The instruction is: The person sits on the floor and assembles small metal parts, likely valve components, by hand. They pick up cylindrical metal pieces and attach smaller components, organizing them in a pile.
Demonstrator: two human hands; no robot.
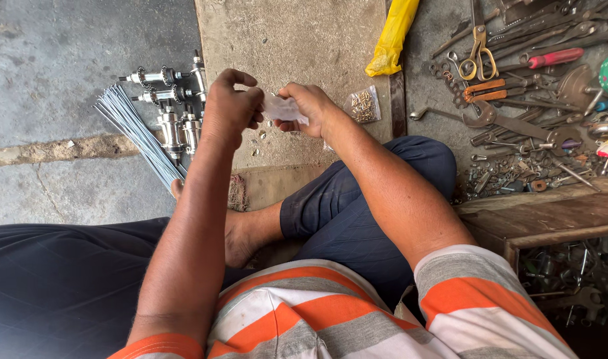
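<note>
I sit cross-legged on the floor, looking down at my arms. Both hands meet over a concrete slab [297,40]. My left hand [229,106] and my right hand [309,108] pinch a small clear plastic packet [281,108] between their fingertips, one at each end. A few small brass nipples [258,141] lie scattered on the slab just below the packet. Another small clear bag of brass pieces [362,105] lies just right of my right hand.
A bundle of thin silver spokes [136,131] and several metal wheel hubs [174,100] lie at the left. A yellow plastic bag [391,36] lies beyond. Scissors [478,50], wrenches and loose hardware crowd the right; a wooden box [536,219] sits by my right knee.
</note>
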